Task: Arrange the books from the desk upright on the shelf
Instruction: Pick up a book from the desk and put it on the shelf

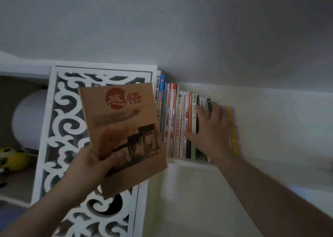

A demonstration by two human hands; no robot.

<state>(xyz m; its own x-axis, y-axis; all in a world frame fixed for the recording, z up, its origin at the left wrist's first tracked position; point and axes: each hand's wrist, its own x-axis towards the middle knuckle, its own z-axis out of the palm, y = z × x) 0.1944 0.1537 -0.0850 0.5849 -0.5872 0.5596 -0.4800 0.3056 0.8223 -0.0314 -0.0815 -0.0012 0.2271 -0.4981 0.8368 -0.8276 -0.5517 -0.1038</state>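
While gripped, brown book (122,128) shelf-bound.

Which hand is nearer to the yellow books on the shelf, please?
Right. The right hand rests on the upright row, beside the yellow books. The left hand holds the brown book well left of them.

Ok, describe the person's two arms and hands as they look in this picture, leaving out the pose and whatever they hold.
Both the left hand and the right hand are bare: no gloves, rings, watch or bands show. Both forearms are bare too, with no sleeve in view up to the picture's edge. The fingers carry no visible markings. Dim light and blur hide finer detail.
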